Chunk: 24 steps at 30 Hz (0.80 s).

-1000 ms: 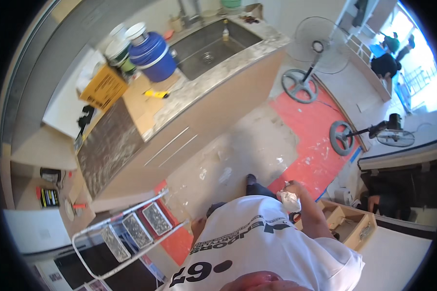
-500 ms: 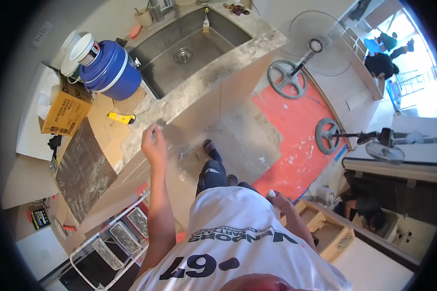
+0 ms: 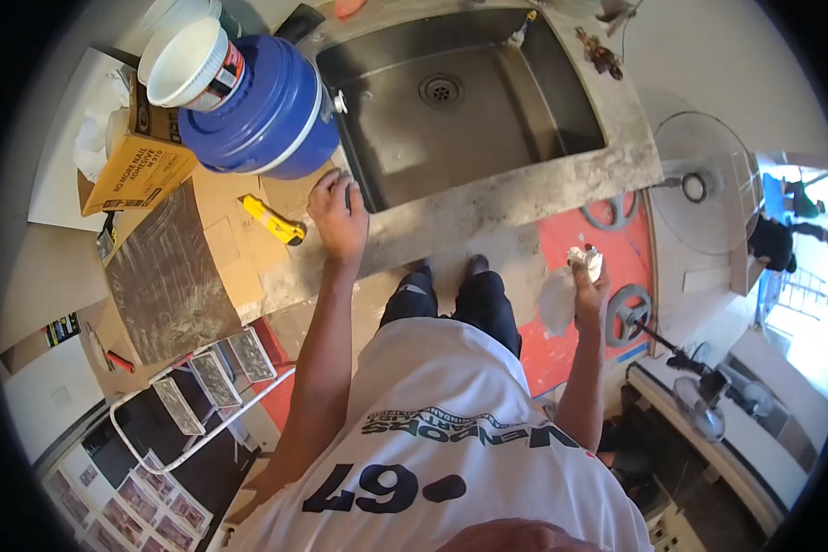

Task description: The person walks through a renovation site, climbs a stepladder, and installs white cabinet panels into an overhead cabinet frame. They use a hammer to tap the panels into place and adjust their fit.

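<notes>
My left hand (image 3: 339,221) is at the counter edge beside the sink's near left corner, just below the blue drink cooler (image 3: 267,110). Its fingers are bent together; a small dark patch shows between them, too small to name. My right hand (image 3: 591,293) is raised out to the right, closed on a crumpled silvery wrapper (image 3: 586,263). Left of my left hand, a yellow utility knife (image 3: 272,221) lies on cardboard. The steel sink (image 3: 386,147) is set into the smeared stone counter (image 3: 488,207); a paintbrush (image 3: 522,32) leans at its far right.
A white tub (image 3: 189,64) stands on the cooler, and a cardboard box (image 3: 143,166) is left of it. A step ladder (image 3: 193,396) is at lower left. Red sheeting (image 3: 561,345) covers floor at right, near fans (image 3: 630,315). People (image 3: 775,241) are far right.
I have come nearer the sink and stand facing it. My left hand has come down to the counter by the cooler. My right hand has risen forward with the wrapper.
</notes>
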Each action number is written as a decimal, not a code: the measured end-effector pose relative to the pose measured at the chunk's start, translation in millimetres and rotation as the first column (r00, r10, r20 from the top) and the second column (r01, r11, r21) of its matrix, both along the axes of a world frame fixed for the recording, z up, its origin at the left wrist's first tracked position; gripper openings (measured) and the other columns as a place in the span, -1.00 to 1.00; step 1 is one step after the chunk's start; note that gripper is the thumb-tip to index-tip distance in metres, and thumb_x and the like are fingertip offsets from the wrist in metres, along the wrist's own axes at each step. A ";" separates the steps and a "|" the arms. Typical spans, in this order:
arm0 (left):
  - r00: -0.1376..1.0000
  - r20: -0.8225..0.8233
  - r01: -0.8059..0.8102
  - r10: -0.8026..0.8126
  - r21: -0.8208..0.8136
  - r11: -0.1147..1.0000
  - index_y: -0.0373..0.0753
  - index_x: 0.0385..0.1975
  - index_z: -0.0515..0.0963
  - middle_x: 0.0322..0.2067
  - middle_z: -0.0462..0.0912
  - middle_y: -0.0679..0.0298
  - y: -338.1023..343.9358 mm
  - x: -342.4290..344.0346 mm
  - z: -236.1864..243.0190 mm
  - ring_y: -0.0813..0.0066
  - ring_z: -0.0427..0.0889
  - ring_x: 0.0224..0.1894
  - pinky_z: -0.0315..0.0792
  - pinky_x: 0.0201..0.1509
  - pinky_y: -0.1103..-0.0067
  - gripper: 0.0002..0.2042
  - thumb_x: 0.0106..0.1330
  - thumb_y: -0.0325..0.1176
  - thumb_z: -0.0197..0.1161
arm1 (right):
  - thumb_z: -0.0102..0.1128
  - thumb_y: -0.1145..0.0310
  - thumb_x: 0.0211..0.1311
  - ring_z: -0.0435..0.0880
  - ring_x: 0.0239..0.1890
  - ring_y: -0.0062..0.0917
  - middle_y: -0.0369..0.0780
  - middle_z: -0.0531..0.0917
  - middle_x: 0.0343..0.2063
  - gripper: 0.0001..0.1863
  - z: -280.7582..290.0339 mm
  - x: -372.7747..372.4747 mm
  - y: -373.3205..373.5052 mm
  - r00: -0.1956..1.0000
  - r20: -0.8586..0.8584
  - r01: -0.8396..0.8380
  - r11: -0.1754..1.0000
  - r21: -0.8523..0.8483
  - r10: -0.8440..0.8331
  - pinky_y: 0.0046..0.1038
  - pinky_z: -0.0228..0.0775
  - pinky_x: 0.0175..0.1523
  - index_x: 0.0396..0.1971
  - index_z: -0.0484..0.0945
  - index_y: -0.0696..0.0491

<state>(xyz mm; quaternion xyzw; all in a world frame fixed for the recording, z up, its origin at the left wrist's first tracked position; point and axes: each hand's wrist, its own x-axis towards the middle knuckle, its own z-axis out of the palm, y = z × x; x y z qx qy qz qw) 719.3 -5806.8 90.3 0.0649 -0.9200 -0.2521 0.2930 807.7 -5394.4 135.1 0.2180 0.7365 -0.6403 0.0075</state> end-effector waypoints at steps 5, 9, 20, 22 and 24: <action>0.989 0.009 -0.144 0.145 -0.045 0.989 -0.25 -0.17 0.62 -0.12 0.57 0.13 -4.4 -0.3 -3.6 0.15 0.49 0.00 0.31 0.10 0.29 -0.80 0.25 -0.38 0.23 | 0.17 0.38 0.28 0.51 -0.18 -0.62 -0.29 0.59 -0.19 -0.60 6.2 -110.7 29.9 0.992 -0.107 -0.054 0.996 0.071 0.061 -0.49 0.36 -0.04 0.07 0.45 0.20; 0.991 0.029 -0.126 0.128 -0.082 0.989 -0.25 -0.21 0.61 -0.15 0.58 0.08 9.0 -13.2 9.3 0.10 0.53 -0.06 0.35 0.04 0.28 -0.82 0.21 -0.38 0.25 | 0.17 0.38 0.27 0.55 -0.08 -0.41 -0.14 0.59 -0.08 -0.51 -33.2 -174.5 102.6 0.957 0.115 -0.254 0.582 0.772 0.266 -0.34 0.29 0.15 0.21 0.39 0.06; 0.971 0.089 -0.185 0.221 -0.300 0.936 -0.38 -0.15 0.56 -0.18 0.60 0.00 17.9 -8.9 19.5 0.01 0.56 -0.14 0.43 -0.08 0.24 -0.71 0.46 -0.26 0.02 | 0.26 0.06 0.11 0.60 -0.29 -0.46 -0.18 0.65 -0.34 -0.56 -36.3 -229.3 130.5 0.994 0.075 0.075 0.997 0.026 -0.077 -0.35 0.42 -0.17 -0.22 0.61 0.16; 0.959 0.124 -0.201 0.253 -0.328 0.923 -0.38 -0.13 0.55 -0.17 0.58 0.00 19.7 -4.4 20.8 0.01 0.55 -0.12 0.42 -0.07 0.24 -0.68 0.47 -0.24 -0.02 | 0.23 0.12 0.14 0.56 -0.35 -0.56 -0.25 0.64 -0.39 -0.64 -29.4 -222.4 133.0 0.995 0.099 -0.013 0.994 0.113 0.001 -0.41 0.40 -0.23 -0.26 0.61 0.12; 0.961 0.147 -0.179 0.236 -0.323 0.929 -0.36 -0.11 0.54 -0.16 0.56 -0.01 19.4 -8.7 14.7 0.01 0.53 -0.11 0.41 -0.06 0.23 -0.65 0.49 -0.21 -0.08 | 0.23 0.10 0.11 0.61 -0.36 -0.48 -0.19 0.66 -0.41 -0.61 -17.8 -227.8 137.6 0.988 0.150 -0.035 0.999 0.009 0.034 -0.35 0.44 -0.22 -0.29 0.63 0.16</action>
